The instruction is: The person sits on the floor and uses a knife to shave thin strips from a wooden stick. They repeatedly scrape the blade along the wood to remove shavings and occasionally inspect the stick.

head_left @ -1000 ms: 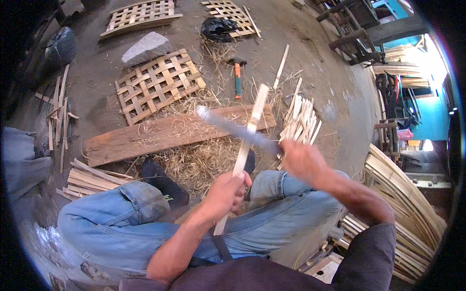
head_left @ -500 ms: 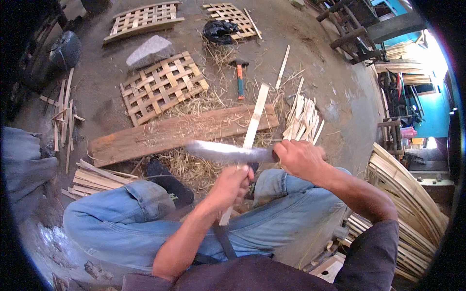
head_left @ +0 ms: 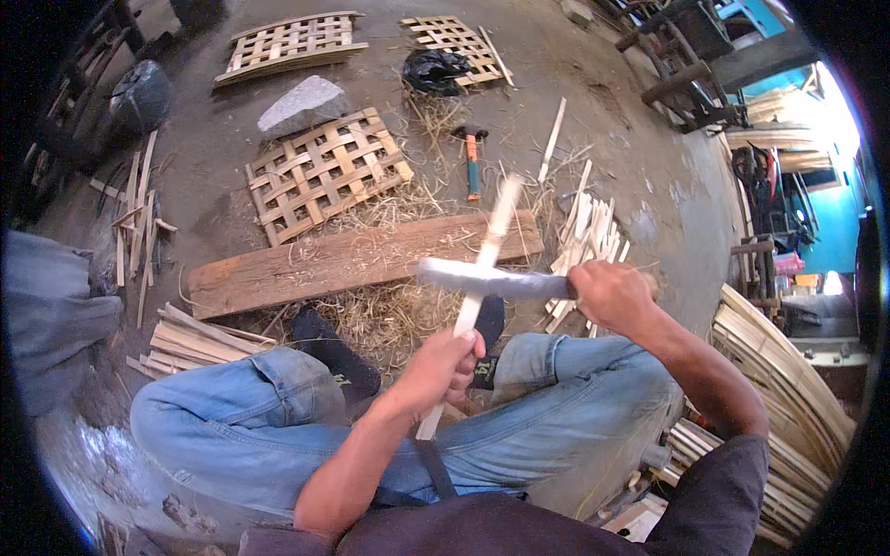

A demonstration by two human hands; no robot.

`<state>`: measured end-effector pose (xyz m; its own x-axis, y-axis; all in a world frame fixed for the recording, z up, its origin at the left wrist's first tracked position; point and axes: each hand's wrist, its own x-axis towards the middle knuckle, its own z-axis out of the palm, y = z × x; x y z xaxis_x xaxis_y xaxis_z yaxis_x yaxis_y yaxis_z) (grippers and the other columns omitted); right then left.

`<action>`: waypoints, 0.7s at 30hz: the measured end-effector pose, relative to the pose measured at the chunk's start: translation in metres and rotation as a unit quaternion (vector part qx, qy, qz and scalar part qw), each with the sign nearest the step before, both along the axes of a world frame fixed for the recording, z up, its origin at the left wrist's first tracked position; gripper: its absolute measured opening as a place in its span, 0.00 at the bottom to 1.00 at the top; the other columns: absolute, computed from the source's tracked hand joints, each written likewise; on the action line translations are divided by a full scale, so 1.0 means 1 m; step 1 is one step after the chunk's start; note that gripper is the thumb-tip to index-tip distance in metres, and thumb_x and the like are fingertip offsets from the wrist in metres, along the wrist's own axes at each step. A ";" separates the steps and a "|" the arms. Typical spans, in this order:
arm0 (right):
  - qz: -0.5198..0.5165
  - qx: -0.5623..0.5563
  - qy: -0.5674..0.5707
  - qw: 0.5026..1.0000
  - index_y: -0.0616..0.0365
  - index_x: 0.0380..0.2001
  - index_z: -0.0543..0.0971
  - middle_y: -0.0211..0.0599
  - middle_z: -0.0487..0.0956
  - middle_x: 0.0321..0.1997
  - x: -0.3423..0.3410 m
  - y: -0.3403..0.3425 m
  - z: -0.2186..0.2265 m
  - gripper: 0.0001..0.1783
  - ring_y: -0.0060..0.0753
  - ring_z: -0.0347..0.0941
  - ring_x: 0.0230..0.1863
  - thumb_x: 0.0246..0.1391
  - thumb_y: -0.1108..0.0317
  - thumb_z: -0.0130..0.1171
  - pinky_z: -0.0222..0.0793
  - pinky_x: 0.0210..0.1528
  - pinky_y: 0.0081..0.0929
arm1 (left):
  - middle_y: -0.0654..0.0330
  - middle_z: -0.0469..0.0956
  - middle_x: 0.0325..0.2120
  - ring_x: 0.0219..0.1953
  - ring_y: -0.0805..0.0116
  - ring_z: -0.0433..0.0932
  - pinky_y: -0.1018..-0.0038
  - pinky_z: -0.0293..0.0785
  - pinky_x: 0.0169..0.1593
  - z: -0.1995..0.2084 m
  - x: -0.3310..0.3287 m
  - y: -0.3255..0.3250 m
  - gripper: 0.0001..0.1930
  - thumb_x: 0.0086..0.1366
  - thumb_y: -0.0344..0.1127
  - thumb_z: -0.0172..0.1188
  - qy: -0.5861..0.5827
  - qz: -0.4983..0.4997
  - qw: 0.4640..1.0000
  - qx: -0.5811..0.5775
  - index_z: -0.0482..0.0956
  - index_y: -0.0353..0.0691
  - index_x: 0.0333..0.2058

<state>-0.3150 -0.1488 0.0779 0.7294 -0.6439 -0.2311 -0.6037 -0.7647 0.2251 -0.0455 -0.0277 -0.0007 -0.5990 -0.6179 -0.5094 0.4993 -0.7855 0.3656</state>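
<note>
A pale, flat strip slants up from the left hand, its lower end over blue jeans, as we look down on the work. We see the left fingers closed firmly around it, thumb uppermost. The right hand is wrapped around the handle of a long knife, whose blurred blade crosses the strip above the left fist; we cannot tell whether its edge touches. Beyond lie a brown plank amid curled shavings, a woven panel and a hammer.
</note>
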 end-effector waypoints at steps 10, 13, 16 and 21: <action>-0.034 -0.012 -0.032 0.999 0.56 0.30 0.71 0.41 0.77 0.27 0.026 -0.014 0.001 0.04 0.43 0.79 0.28 0.50 0.70 0.54 0.75 0.28 0.41 | 0.77 0.51 0.17 0.15 0.85 0.49 0.83 0.43 0.17 0.003 0.002 -0.002 0.11 0.73 0.43 0.43 0.021 0.026 0.999 0.008 0.66 0.46 0.32; 0.008 0.016 0.005 1.000 0.56 0.31 0.71 0.39 0.76 0.27 0.045 0.015 -0.005 0.04 0.43 0.80 0.28 0.50 0.70 0.53 0.76 0.28 0.41 | 0.77 0.51 0.17 0.15 0.85 0.49 0.83 0.44 0.17 0.008 0.004 0.001 0.11 0.73 0.43 0.43 0.035 0.015 0.999 0.031 0.66 0.46 0.32; -0.065 -0.028 -0.006 0.997 0.57 0.32 0.71 0.40 0.77 0.28 0.027 -0.022 -0.003 0.05 0.45 0.80 0.31 0.51 0.70 0.51 0.77 0.30 0.41 | 0.77 0.52 0.17 0.15 0.85 0.49 0.83 0.44 0.17 0.008 0.002 -0.004 0.11 0.73 0.43 0.43 0.043 0.020 0.999 0.007 0.66 0.46 0.32; 0.024 -0.032 0.036 0.999 0.58 0.32 0.71 0.39 0.77 0.29 0.048 -0.012 0.006 0.04 0.41 0.81 0.33 0.54 0.70 0.51 0.77 0.29 0.36 | 0.77 0.53 0.18 0.15 0.85 0.49 0.83 0.44 0.17 0.008 0.004 0.000 0.11 0.72 0.43 0.44 0.043 0.024 0.999 0.011 0.66 0.47 0.32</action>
<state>-0.2671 -0.1607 0.0840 0.7427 -0.6242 -0.2426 -0.5479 -0.7747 0.3158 -0.0417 -0.0279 0.0069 -0.6115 -0.6365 -0.4700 0.5656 -0.7671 0.3028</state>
